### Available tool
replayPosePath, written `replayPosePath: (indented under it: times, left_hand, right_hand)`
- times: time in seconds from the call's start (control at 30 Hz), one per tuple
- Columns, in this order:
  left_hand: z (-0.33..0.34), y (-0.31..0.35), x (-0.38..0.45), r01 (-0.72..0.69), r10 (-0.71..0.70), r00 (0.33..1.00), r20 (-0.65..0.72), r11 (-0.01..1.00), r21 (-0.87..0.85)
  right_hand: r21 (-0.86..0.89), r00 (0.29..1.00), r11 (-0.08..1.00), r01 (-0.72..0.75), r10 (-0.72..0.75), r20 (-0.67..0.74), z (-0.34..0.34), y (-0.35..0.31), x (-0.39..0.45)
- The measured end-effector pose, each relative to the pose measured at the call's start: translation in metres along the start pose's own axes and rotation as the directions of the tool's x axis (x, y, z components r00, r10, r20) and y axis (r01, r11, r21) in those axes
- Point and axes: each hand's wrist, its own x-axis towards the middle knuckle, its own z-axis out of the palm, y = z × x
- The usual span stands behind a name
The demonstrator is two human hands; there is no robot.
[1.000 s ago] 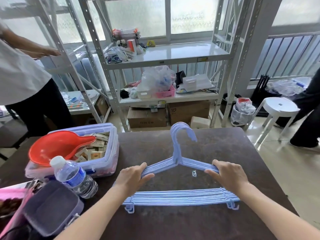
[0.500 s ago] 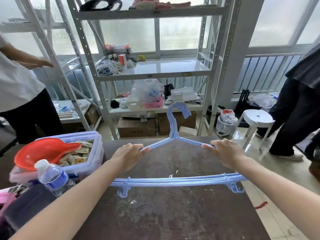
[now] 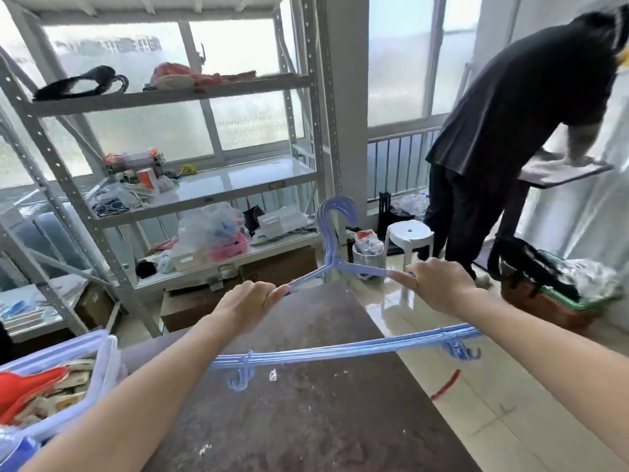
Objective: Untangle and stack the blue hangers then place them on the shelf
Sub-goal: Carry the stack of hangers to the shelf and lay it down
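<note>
Your left hand (image 3: 243, 303) is closed around the left sloping arm of the blue hangers (image 3: 335, 350), and your right hand (image 3: 439, 287) is closed around the right sloping arm, index finger stretched along the plastic toward the neck. The hangers are bunched together as one stack, held up in the air above the far part of the dark brown table (image 3: 306, 403), with the hooks (image 3: 335, 212) pointing up and away from you and the bottom bars running across between your forearms. The small clip hooks under the bottom bars hang down at each end, the right-hand ones past the table's right edge, over the tiled floor (image 3: 510, 420). Ahead of you and to the left stands the white metal shelf (image 3: 238, 185); its middle level is bare on the right half, with small clutter at the left. The level below holds a plastic bag (image 3: 211, 226), a pink basket (image 3: 231, 248) and clear boxes. At your near left, on the table, sits a clear plastic bin (image 3: 98, 366) with a red scoop (image 3: 23, 386) in it. To the right, a person in dark clothes (image 3: 510, 131) bends over another surface, with a white stool (image 3: 410, 233) standing near them on the floor.
</note>
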Motion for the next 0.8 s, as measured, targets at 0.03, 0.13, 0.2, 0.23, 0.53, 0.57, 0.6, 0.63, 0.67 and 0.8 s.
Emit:
replayPosePath:
  times: [0.03, 0.13, 0.2, 0.23, 0.53, 0.57, 0.6, 0.63, 0.67, 0.8]
  left_hand:
    - [0.0, 0.014, 0.01, -0.025, 0.025, 1.0, -0.011, 1.0, 0.008]
    - [0.0, 0.06, 0.044, -0.111, 0.111, 0.993, -0.025, 0.994, 0.002]
    - [0.003, 0.097, 0.072, -0.179, 0.179, 0.983, -0.043, 0.984, 0.012]
    - [0.004, 0.118, 0.087, -0.202, 0.203, 0.978, -0.048, 0.979, 0.021]
    - [0.062, 0.33, 0.229, -0.267, 0.271, 0.957, -0.1, 0.962, 0.055]
    - [0.07, 0.348, 0.245, -0.263, 0.268, 0.958, -0.1, 0.963, 0.057]
    - [0.079, 0.362, 0.261, -0.254, 0.258, 0.961, -0.096, 0.966, 0.059]
    - [0.086, 0.374, 0.276, -0.24, 0.244, 0.965, -0.094, 0.969, 0.056]
    - [0.092, 0.384, 0.291, -0.226, 0.23, 0.969, -0.089, 0.973, 0.05]
    - [0.102, 0.405, 0.357, -0.217, 0.22, 0.971, -0.091, 0.975, 0.049]
  right_hand:
    - [-0.01, 1.0, 1.0, -0.015, 0.015, -0.01, -0.004, 0.017, -0.004]
    - [-0.034, 0.996, 0.996, -0.086, 0.085, -0.035, -0.015, 0.069, -0.016]
    - [-0.048, 0.991, 0.991, -0.125, 0.122, -0.048, -0.022, 0.11, -0.024]
    - [-0.05, 0.989, 0.988, -0.143, 0.14, -0.055, -0.025, 0.132, -0.028]
    - [-0.095, 0.978, 0.974, -0.204, 0.2, -0.051, -0.054, 0.378, -0.042]
    - [-0.105, 0.978, 0.973, -0.206, 0.202, -0.041, -0.054, 0.403, -0.04]
    - [-0.106, 0.979, 0.973, -0.205, 0.203, -0.03, -0.053, 0.424, -0.036]
    - [-0.1, 0.979, 0.974, -0.204, 0.204, -0.015, -0.05, 0.444, -0.03]
    - [-0.091, 0.979, 0.975, -0.205, 0.206, 0.002, -0.046, 0.462, -0.022]
    - [-0.113, 0.984, 0.978, -0.173, 0.176, 0.012, -0.031, 0.518, 0.035]
